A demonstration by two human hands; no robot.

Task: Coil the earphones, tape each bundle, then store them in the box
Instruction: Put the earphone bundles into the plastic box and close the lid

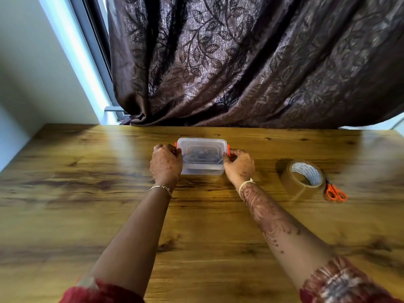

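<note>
On the table [87,215], one tape roll [302,179] and one pair of scissors [335,192] lie just beside each other at the right. Slightly farther, the left hand [165,165] and right hand [239,166] curl their fingers [176,152] round the short ends of one clear lidded box [202,156] between them. Its long axis runs left to right, with dark earphones [201,155] dimly visible inside. One curtain [251,62] hangs behind.

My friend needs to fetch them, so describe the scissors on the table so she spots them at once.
Start at the wooden table under the dark curtain and look right of the clear box. A brown tape roll lies there; the small scissors sit close by its right side, marked out by bright orange handles.
</note>
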